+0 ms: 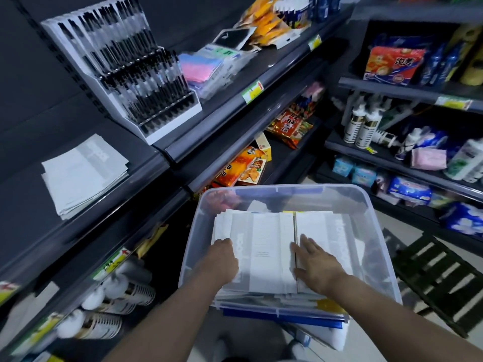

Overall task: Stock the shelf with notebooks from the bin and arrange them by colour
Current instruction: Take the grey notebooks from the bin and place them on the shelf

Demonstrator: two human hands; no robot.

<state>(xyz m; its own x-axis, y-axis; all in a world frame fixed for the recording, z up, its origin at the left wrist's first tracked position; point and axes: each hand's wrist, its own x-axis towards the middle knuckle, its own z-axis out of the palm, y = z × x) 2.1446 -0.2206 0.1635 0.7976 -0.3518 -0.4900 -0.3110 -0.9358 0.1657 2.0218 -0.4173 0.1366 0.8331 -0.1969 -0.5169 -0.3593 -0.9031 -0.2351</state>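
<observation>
Pen display rack (pixel 130 82), snack packets (pixel 287 126), spray bottles (pixel 363 126)

Both arms are stretched forward and down, bare to as far up as can be seen. The left forearm (pixel 167 317) comes in from the lower left and the right forearm (pixel 392 309) from the lower right, so the two draw closer towards the wrists. The left grip (pixel 223 258) is turned back-up, its knuckles showing, its fingers bent down out of sight; whether they hold anything cannot be told. The right grip (pixel 317 265) lies palm down, its fingers (pixel 308 244) straight and pointing away from the body, the thumb (pixel 299 271) stuck out towards the left grip. The two are level, well apart.
</observation>
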